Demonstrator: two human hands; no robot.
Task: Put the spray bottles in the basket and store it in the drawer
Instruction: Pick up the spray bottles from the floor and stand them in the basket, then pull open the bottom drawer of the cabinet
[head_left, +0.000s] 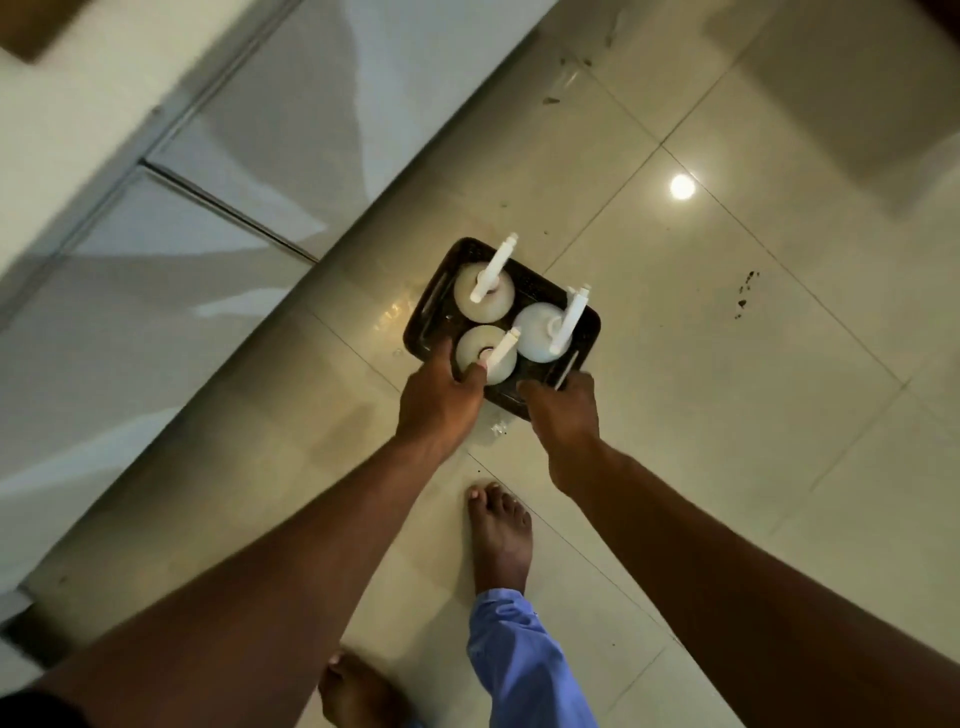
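Note:
A dark rectangular basket (432, 304) is seen from above over the tiled floor. Three white spray bottles stand upright inside it: one at the far end (480, 304), one on the right (535, 332), one nearest me (475, 351). My left hand (439, 402) grips the basket's near left rim, with fingers touching the nearest bottle. Gripping the near right rim is my right hand (563, 413). Whether the basket rests on the floor or hangs above it I cannot tell.
Glossy white drawer fronts (171, 291) run along the left, all closed, with seams between them. My two bare feet (501, 535) stand on the cream tiles below the basket. Dark specks (745, 293) mark the floor on the right.

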